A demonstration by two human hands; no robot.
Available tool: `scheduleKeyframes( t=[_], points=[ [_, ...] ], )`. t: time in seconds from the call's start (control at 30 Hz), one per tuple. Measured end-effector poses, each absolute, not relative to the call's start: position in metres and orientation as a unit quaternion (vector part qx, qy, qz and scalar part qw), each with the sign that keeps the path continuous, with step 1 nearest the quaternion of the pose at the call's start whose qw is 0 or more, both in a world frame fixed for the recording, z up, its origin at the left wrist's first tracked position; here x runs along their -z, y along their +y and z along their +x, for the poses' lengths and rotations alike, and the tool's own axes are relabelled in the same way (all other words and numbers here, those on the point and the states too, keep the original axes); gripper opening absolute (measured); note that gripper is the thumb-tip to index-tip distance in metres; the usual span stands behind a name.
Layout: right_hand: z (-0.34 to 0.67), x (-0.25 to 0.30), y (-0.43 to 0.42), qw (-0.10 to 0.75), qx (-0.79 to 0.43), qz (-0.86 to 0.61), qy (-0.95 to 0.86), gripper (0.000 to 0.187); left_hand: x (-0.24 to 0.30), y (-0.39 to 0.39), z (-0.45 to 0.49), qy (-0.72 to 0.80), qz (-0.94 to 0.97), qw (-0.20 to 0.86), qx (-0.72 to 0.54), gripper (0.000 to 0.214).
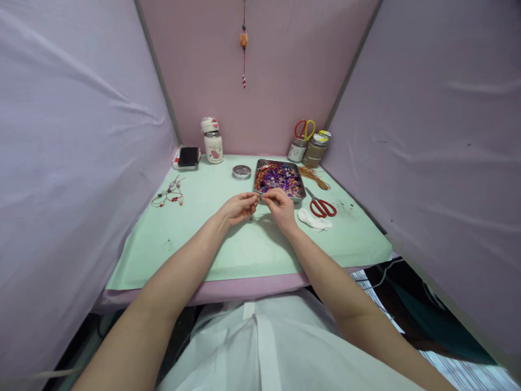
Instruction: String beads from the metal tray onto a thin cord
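My left hand (241, 208) and my right hand (280, 208) meet just in front of the metal bead tray (302, 199), their fingertips closed in a pinch almost touching. Between them runs a thin beaded cord (251, 219), hanging in a small curve below the fingers with a tiny purple bead near its low end. The exact piece pinched at the fingertips is too small to make out. Purple, orange and clear beads (279, 179) fill the tray. Right of my right hand lie red-handled scissors (323, 207) and a crumpled white cloth (314, 220).
Finished-looking beaded strings (170, 193) lie at left on the green tabletop (195, 233). Behind stand a phone (189, 156), a bottle (214, 146), a small round dish (241, 171), a jar with scissors (297, 150) and a brown jar (315, 152). Orange cords (315, 178) lie beside the tray. Cloth walls enclose three sides.
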State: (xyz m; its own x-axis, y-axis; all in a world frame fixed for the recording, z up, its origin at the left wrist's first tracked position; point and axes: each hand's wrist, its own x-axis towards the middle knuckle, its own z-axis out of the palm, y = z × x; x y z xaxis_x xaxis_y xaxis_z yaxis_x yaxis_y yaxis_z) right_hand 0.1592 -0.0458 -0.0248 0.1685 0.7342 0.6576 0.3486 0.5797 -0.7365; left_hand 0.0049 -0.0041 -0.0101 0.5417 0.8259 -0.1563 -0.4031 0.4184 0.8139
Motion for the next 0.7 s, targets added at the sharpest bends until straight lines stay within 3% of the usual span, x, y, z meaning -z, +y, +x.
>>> scheduleKeyframes(
  t=[0.7],
  points=[
    [0.1567, 0.0199, -0.0521, 0.61, -0.083, -0.433, -0.659, 0.012, 0.0114, -0.0037, 0.0049, 0.279, 0.387, 0.791, -0.383, 0.013]
  ],
)
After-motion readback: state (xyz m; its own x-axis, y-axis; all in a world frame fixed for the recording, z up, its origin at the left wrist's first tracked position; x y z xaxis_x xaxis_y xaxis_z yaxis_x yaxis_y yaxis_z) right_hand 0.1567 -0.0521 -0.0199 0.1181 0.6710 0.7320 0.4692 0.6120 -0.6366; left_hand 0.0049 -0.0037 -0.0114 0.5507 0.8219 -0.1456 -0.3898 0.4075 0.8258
